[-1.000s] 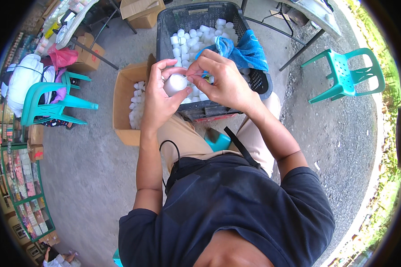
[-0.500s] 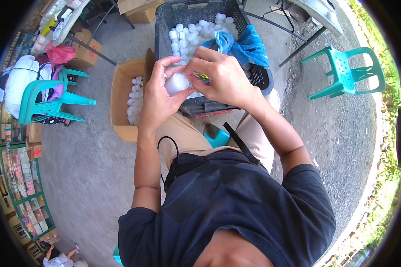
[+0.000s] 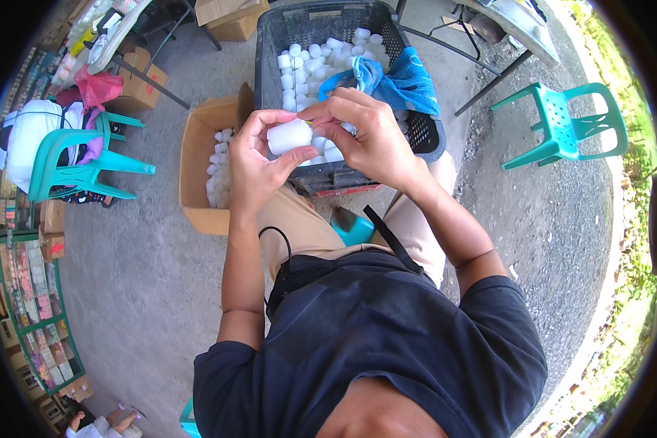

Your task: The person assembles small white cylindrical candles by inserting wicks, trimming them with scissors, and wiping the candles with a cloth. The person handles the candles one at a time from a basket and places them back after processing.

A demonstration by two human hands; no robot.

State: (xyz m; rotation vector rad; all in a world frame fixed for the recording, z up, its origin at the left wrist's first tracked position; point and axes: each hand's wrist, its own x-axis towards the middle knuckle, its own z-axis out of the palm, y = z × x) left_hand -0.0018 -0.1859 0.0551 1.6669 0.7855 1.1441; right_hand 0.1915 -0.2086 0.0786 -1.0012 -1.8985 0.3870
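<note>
A plain white cylinder lies across the fingers of my left hand, gripped between thumb and fingertips. At its right end my right hand has thumb and fingers pinched together; a speck of yellow shows there, too small to name. Both hands are above the near edge of a black plastic crate. Inside the crate lie many similar white cylinders. A blue cloth drapes over the crate's right side.
Left of the crate stands an open cardboard box with more white cylinders. Green plastic chairs stand left and right. Tables flank the crate at the back. A shelf lines the left, and a person is at lower left.
The white cylinder has turned so that more of its side shows. My right fingers have shifted slightly up and left, and the yellow and blue thing in them is now mostly hidden.
</note>
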